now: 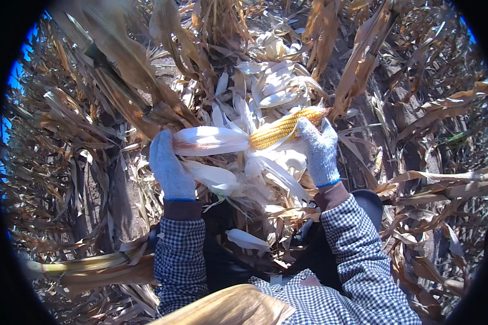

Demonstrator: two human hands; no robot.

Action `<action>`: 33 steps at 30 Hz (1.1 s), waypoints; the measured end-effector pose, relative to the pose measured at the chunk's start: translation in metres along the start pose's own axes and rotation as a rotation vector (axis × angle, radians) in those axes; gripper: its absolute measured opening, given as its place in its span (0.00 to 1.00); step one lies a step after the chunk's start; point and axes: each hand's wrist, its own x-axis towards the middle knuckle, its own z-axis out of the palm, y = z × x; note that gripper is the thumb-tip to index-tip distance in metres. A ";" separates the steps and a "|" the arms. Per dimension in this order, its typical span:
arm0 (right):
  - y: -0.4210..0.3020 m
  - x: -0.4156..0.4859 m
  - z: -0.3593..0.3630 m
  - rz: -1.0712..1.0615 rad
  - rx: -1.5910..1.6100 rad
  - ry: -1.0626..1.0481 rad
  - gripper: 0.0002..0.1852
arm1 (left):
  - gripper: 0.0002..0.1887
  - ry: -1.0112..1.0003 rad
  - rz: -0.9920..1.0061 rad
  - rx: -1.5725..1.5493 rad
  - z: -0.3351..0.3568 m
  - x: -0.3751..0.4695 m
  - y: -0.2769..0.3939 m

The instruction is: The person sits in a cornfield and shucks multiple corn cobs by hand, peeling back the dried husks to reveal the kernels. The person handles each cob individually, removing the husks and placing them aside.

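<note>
An ear of yellow corn lies across the space between my hands, its kernels bared and its tip pointing up to the right. My right hand, in a grey knit glove, grips the ear near that tip. Pale husk leaves are peeled back from the base and stretch to the left. Around their far end my left hand, gloved the same way, is closed. Thinner husk strips hang loose below the base. The fingers of the left hand are partly hidden.
Beyond the ear lies a heap of pale husks. Dry corn stalks lean in at the left, and another stalk crosses from the right. A broad dry leaf rises close to my chest. A loose husk lies between my legs.
</note>
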 end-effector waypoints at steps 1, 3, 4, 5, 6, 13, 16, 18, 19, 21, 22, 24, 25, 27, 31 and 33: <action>-0.002 -0.002 0.001 -0.024 -0.053 -0.007 0.17 | 0.15 -0.078 0.171 0.086 0.004 -0.005 0.004; -0.006 -0.008 0.004 -0.094 -0.142 -0.018 0.16 | 0.21 -0.144 0.480 0.270 0.013 -0.024 0.012; -0.008 -0.011 0.008 -0.160 -0.142 -0.053 0.16 | 0.27 -0.214 0.637 0.415 0.017 -0.036 0.015; -0.011 -0.012 0.009 -0.177 -0.491 -0.026 0.17 | 0.27 -0.382 0.618 0.488 0.022 -0.050 0.013; -0.014 -0.014 0.012 -0.318 -0.500 -0.055 0.19 | 0.28 -0.591 0.660 0.525 0.027 -0.063 0.009; -0.041 -0.024 0.021 -0.141 -0.296 -0.225 0.23 | 0.30 -1.047 0.319 0.978 0.041 -0.057 -0.031; -0.042 -0.019 0.016 -0.031 -0.117 -0.204 0.22 | 0.30 -1.175 0.355 1.163 0.040 -0.048 -0.036; -0.038 -0.014 0.010 -0.029 -0.151 -0.159 0.22 | 0.32 -1.179 0.185 1.224 0.040 -0.052 -0.037; -0.036 -0.012 0.007 -0.001 -0.166 -0.123 0.22 | 0.34 -1.194 0.099 1.255 0.041 -0.054 -0.036; -0.030 -0.010 0.003 0.010 -0.106 -0.134 0.22 | 0.28 -1.170 -0.016 1.095 0.041 -0.064 -0.038; -0.026 -0.012 0.003 -0.003 -0.099 -0.123 0.22 | 0.27 -1.174 -0.096 0.912 0.040 -0.068 -0.039; -0.021 -0.019 0.003 -0.066 -0.205 -0.174 0.23 | 0.20 -1.162 -0.259 0.826 0.039 -0.069 -0.041; -0.015 -0.021 0.010 0.145 -0.289 -0.144 0.21 | 0.20 -1.108 -0.290 0.688 0.039 -0.068 -0.043; -0.010 -0.032 0.014 -0.178 -0.617 -0.345 0.18 | 0.18 -0.995 -0.371 0.467 0.037 -0.064 -0.048; 0.001 -0.052 0.023 0.153 -0.235 -0.482 0.20 | 0.17 -0.745 -0.561 0.218 0.024 -0.061 -0.060; 0.007 -0.061 0.028 0.068 -0.221 -0.545 0.15 | 0.18 -0.679 -0.636 0.176 0.019 -0.059 -0.065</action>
